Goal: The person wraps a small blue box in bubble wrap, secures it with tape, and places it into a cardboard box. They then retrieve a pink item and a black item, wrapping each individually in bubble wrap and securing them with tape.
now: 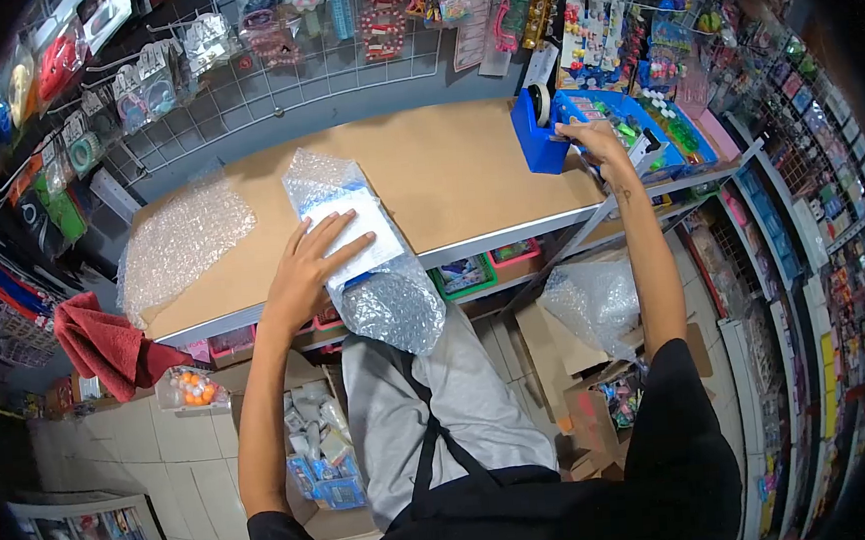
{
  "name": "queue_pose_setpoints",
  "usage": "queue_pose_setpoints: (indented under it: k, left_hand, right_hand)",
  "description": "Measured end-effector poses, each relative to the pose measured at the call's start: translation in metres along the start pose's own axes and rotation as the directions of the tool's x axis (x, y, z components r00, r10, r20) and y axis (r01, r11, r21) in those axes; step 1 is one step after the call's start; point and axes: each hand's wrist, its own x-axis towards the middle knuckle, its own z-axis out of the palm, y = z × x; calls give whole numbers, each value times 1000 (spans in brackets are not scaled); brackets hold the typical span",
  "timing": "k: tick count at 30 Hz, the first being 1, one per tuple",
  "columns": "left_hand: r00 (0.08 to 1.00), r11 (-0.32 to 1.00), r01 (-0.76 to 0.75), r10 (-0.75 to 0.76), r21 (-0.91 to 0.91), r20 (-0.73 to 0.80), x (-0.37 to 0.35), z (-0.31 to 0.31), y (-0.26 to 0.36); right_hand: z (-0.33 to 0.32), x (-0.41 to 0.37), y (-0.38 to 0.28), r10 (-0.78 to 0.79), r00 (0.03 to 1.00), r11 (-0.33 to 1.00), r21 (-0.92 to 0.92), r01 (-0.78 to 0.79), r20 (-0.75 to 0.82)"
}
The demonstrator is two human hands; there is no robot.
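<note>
My left hand [319, 261] lies with fingers spread on a flat white and blue package [368, 232]. Under the package runs a strip of bubble wrap [395, 308], which hangs over the table's front edge toward my lap. At the back right, the fingers of my right hand [600, 148] are closed on the near end of a blue tape dispenser [542, 149]. A roll of tape [540, 105] sits in the dispenser. My fingertips there are small in view, and any tape end between them cannot be made out.
Another bubble wrap sheet [187, 237] covers the left of the brown tabletop [445, 159]. Blue trays [690, 157] of small goods stand beside the dispenser. A red cloth [107, 343] hangs at the left corner. Open cartons [549, 362] flank my legs; packaged goods hang behind.
</note>
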Motion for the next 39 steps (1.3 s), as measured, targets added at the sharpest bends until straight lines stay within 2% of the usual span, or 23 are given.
queue_pose_setpoints:
  k: [2, 5, 7, 10, 13, 19, 28, 31, 35, 36, 39]
  left_hand:
    - [1000, 1000, 2, -2, -11, -5, 0, 1, -1]
    - [1000, 1000, -1, 1, 14, -8, -1, 3, -3]
    - [1000, 1000, 6, -6, 18, -2, -1, 3, -3]
    - [1000, 1000, 5, -5, 9, -11, 0, 3, -2]
    - [1000, 1000, 2, -2, 5, -25, 0, 3, -2]
    - [1000, 1000, 13, -13, 10, -9, 1, 2, 0]
    - [1000, 998, -4, 5, 60, -14, -1, 5, -4]
    - [1000, 998, 3, -4, 55, 12, -1, 0, -1]
    - [1000, 999, -4, 3, 46, 13, -1, 1, -3]
    - [1000, 999, -1, 0, 48, 19, -1, 0, -2]
    - [1000, 999, -16, 15, 52, 14, -1, 0, -3]
  right_hand:
    - [-1, -2, 5, -27, 999, 999, -29, 26, -41]
    - [2, -39, -19, 75, 996, 996, 49, -72, -45]
    - [1, -60, -33, 156, 988, 987, 21, -156, 14]
    - [5, -73, -33, 148, 988, 983, 104, -153, 49]
    - [13, -81, -35, 97, 995, 984, 154, -92, -22]
    - [20, -74, -11, 38, 999, 957, 287, -31, -20]
    - [33, -71, -1, -142, 937, 990, -36, 138, -318]
    - [32, -73, -9, -49, 953, 998, -46, 37, -298]
    - [29, -67, -3, -153, 940, 983, -140, 114, -304]
    - [29, -71, -10, -175, 928, 970, -221, 104, -328]
    - [22, -63, -10, -168, 945, 958, -272, 90, -281]
